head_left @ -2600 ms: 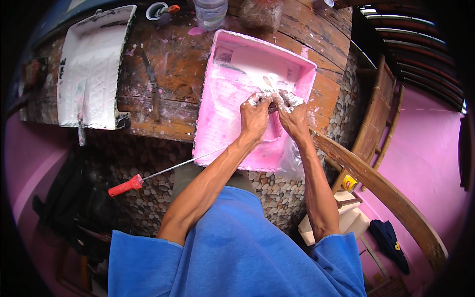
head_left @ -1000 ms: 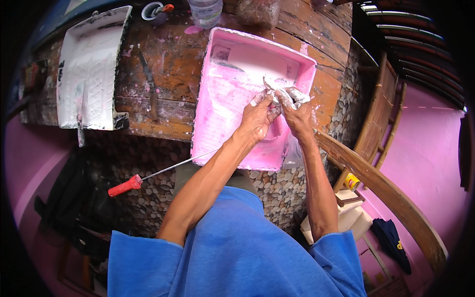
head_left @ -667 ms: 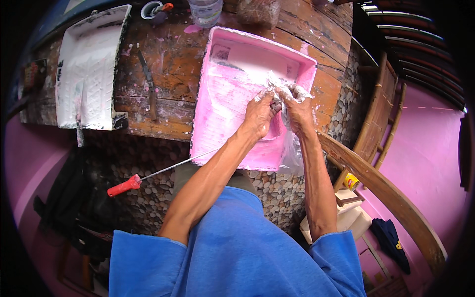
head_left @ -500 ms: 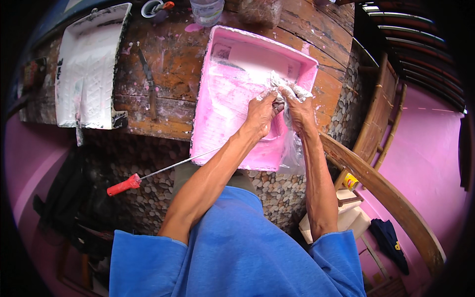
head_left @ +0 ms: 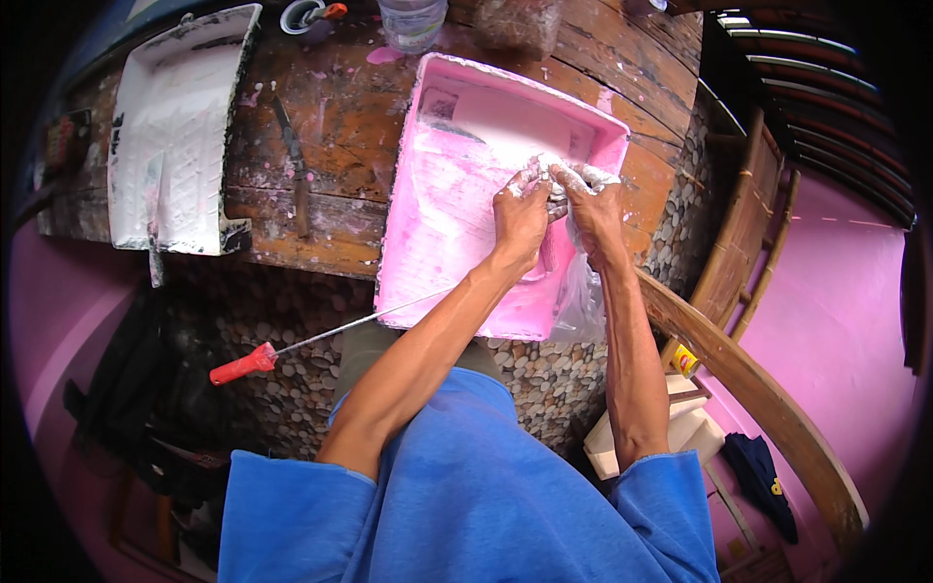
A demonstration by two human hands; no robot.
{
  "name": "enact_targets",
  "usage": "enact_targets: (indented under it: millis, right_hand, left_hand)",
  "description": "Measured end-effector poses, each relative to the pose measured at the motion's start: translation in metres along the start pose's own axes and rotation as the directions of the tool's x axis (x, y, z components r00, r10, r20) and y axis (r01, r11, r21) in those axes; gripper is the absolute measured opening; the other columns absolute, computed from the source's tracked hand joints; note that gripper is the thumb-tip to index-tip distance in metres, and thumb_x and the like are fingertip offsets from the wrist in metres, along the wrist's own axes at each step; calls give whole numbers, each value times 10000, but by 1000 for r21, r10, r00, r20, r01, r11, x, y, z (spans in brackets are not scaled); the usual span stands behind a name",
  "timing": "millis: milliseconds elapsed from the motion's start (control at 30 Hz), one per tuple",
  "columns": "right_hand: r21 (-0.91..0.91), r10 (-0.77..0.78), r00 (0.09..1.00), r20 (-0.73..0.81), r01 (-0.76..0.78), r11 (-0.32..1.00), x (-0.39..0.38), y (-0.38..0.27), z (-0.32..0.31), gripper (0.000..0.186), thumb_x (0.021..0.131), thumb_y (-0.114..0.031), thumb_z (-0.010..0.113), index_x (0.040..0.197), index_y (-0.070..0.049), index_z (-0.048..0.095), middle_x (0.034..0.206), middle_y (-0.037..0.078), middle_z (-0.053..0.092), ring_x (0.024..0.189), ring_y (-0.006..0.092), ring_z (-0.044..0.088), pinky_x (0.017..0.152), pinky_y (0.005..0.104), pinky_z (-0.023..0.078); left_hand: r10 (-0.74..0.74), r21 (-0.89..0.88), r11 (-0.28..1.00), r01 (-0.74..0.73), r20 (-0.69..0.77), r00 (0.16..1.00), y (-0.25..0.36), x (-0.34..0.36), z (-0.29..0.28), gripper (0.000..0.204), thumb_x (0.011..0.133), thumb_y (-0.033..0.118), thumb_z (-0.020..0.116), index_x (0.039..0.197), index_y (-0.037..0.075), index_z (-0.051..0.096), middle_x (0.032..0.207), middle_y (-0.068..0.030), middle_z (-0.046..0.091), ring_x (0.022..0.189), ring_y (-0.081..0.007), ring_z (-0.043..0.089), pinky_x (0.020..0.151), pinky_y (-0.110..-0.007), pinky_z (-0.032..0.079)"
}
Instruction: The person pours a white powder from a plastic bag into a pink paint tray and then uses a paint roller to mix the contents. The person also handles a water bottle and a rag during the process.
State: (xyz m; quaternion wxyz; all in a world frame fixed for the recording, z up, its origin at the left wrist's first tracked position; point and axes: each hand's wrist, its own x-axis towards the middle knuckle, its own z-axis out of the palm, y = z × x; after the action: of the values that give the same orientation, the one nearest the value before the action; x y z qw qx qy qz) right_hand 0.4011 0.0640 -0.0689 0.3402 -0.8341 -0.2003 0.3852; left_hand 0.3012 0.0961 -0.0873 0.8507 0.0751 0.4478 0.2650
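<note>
Could tear the clear plastic bag (head_left: 580, 299) if tugged too hard, or lose hold through paint-slick fingers; could also jar the red-handled roller (head_left: 243, 363) by dropping the left forearm (head_left: 428, 347). Seems to pinch white-smeared plastic between left hand (head_left: 522, 212) and right hand (head_left: 596, 209), with each grip closed down; hangs loose below the right grip, at the pink tray's (head_left: 437, 204) near right edge
</note>
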Motion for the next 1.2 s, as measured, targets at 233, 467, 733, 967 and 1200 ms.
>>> enact_targets:
  millis: [233,467,733,967,1200]
  right_hand:
    - [164,55,998,-14,-52,985,3,-7,0,135,842,-95,654,895,29,658,740,49,640,618,91,568,495,244,457]
    - [45,-71,997,-18,72,996,-4,-11,-1,183,849,-146,648,905,28,658,728,47,632,592,91,541,497,255,438]
    - [-121,69,994,-87,-80,989,-12,-17,-1,349,852,-304,653,963,28,655,735,68,628,614,118,523,540,307,436]
    - [-98,95,974,-206,-117,988,-25,3,-11,438,845,-348,655,1071,26,629,893,125,640,794,178,565,692,325,449]
    - [295,-59,977,-205,119,948,-65,-13,-11,378,891,-239,617,1156,31,593,1035,110,643,920,158,579,805,304,452]
  left_hand:
    - [14,-44,999,-19,-105,994,-17,-1,14,227,881,14,529,1102,-22,572,942,-51,600,772,-112,568,669,-266,514]
    - [-1,-172,984,-51,-290,957,-23,-15,27,256,870,89,568,1074,-64,544,980,-100,595,855,-161,570,731,-297,481]
    - [-181,212,959,189,-59,982,-14,-25,11,274,907,253,507,1044,17,539,921,-80,570,822,-149,544,447,-229,375]
    - [-99,297,950,92,11,995,-9,-41,8,285,851,185,629,1070,13,566,879,-46,601,705,-101,533,454,-226,362]
    - [159,503,827,-251,219,963,14,-66,9,291,842,58,625,1100,-45,538,992,-104,628,898,-140,578,761,-278,486]
